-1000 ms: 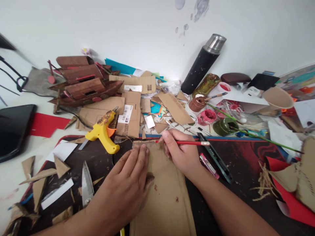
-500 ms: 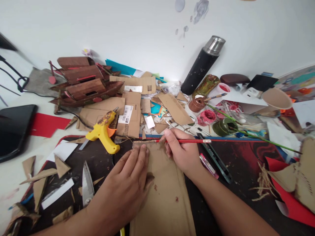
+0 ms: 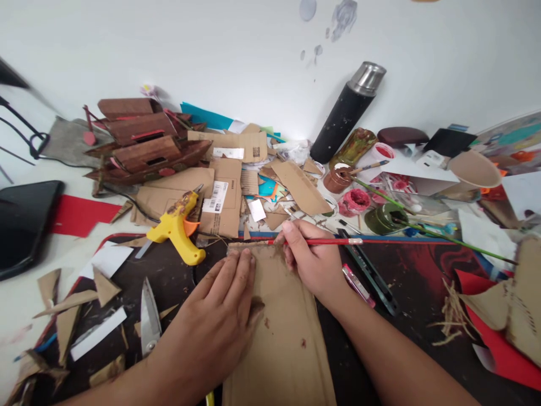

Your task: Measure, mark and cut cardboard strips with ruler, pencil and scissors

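Note:
A long brown cardboard strip [image 3: 281,332] lies on the dark mat in front of me. My left hand [image 3: 220,313] rests flat on it, fingers stretched out toward its far edge. My right hand [image 3: 310,262] is closed round a thin red paintbrush [image 3: 329,242], which lies sideways along the strip's far edge with its tip near the top left corner. Brown paint smears mark the strip by my left thumb.
A yellow glue gun [image 3: 177,228] lies left of the strip, scissors [image 3: 147,318] nearer me. A black utility knife [image 3: 372,273] and a pink object lie right. Paint pots [image 3: 357,200], a black flask [image 3: 346,113], a cardboard boat model [image 3: 143,144] and cardboard scraps crowd the back.
The paintbrush has slid slightly to the right along the strip's far edge. My left hand has stayed flat on the cardboard.

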`<state>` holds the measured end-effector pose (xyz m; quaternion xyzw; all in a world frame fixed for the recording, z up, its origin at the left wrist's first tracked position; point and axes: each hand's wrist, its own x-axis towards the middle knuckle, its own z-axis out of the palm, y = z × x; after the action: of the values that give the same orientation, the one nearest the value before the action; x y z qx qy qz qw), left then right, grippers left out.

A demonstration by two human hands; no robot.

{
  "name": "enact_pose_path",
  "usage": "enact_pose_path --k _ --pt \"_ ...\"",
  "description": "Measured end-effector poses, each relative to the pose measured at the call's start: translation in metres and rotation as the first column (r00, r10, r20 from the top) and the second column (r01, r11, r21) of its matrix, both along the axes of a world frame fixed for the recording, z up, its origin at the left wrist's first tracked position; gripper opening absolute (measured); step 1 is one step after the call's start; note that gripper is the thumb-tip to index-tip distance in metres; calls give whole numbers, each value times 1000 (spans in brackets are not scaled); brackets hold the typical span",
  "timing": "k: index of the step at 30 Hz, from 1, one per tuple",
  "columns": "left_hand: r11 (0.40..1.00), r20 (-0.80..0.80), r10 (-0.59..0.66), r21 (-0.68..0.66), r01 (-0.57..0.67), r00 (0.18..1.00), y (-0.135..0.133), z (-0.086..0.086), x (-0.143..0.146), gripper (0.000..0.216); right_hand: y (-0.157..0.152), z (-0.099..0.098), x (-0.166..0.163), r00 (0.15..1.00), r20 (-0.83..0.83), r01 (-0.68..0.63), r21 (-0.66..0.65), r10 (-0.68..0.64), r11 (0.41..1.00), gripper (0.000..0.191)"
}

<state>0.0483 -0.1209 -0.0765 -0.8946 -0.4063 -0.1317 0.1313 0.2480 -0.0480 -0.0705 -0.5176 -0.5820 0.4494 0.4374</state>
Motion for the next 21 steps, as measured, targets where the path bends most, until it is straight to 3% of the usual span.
enact_pose_path --k 5,21 --pt "998 2 -1 55 1 1000 1 2 -1 51 0 -2 0 1000 4 -4 1 4 1000 56" --pt "999 -14 -6 53 6 1000 0 0 -1 49 0 -2 1 1000 4 -27 19 27 999 50"
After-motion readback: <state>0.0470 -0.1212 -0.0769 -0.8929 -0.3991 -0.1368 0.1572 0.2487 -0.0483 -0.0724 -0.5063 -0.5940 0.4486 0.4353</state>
